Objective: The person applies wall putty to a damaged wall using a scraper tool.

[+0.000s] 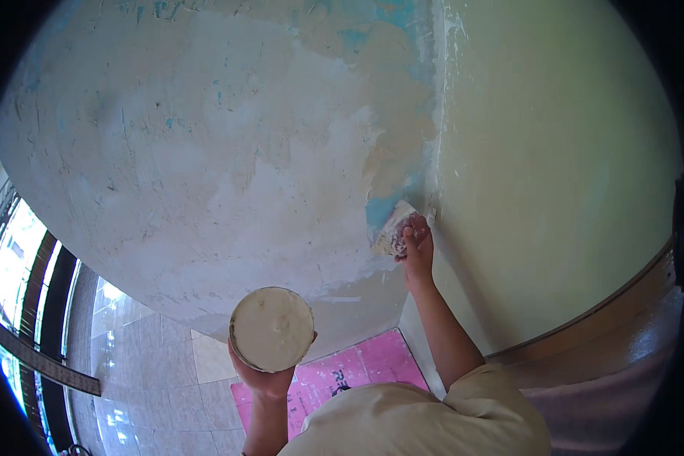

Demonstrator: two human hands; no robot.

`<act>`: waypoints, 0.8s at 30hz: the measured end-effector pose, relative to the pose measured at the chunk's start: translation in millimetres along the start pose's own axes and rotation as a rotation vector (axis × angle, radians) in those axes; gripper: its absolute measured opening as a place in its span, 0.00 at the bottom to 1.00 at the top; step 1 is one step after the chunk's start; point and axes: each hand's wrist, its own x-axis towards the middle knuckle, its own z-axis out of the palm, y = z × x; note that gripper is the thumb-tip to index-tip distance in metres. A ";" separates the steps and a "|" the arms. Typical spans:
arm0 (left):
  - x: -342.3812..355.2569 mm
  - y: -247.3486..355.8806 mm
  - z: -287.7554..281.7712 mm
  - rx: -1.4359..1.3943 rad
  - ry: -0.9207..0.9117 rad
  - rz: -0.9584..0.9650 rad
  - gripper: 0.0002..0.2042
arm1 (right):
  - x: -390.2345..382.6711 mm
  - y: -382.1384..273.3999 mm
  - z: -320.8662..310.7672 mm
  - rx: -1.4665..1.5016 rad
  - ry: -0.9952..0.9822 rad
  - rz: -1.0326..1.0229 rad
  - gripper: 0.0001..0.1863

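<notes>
1. Nearest my view, at 6 o'clock, is one beige shirt (425,422), worn by the person whose two hands I follow.
2. At 7 o'clock the left grip (270,382) holds one round tub (271,288) from below, its digits spread around the side. One mass of cream paste (270,334) fills it, smooth but for a small raised lump, with a smeared rim.
3. Just off centre toward 3 o'clock, the right grip (419,254) is closed on one scraper (391,234). Its flat blade is caked with pale paste; I can't tell whether its edge touches the wall.
4. Beyond, I count two walls meeting in a corner at 1 o'clock: one patchy grey-white wall (205,152) showing turquoise spots, one plain yellow-green wall (555,152).
5. Low down, one pink sheet (372,365) lies at 6 o'clock, with floor tiles (156,387) at 8.
6. Farthest, toward 9 o'clock, I see one bright opening (11,243).
</notes>
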 end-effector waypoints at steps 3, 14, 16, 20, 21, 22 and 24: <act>-0.6 -3.9 9.9 0.049 0.088 0.022 0.48 | 3.5 -9.3 20.0 -0.083 -0.093 -0.190 0.29; 8.7 0.7 -41.7 0.134 -0.204 -0.097 0.31 | -6.0 -4.7 17.1 0.127 0.015 -0.017 0.30; 8.6 0.2 -41.2 0.314 -0.308 -0.038 0.31 | -4.6 -14.9 32.3 0.063 -0.009 -0.088 0.29; 3.6 -4.6 -10.1 0.056 -0.163 -0.082 0.35 | 20.2 -5.6 29.4 -0.479 0.031 -0.278 0.24; 0.9 -5.6 0.0 -0.184 0.050 -0.119 0.46 | 18.3 -3.5 30.6 -0.238 0.055 -0.188 0.26; 0.4 -3.8 -9.6 -0.181 0.050 -0.111 0.46 | 12.1 -9.2 35.6 -0.232 0.049 -0.186 0.26; 7.0 -4.5 -39.8 0.489 -0.220 0.057 0.33 | 2.6 -17.9 40.2 0.232 0.165 0.037 0.27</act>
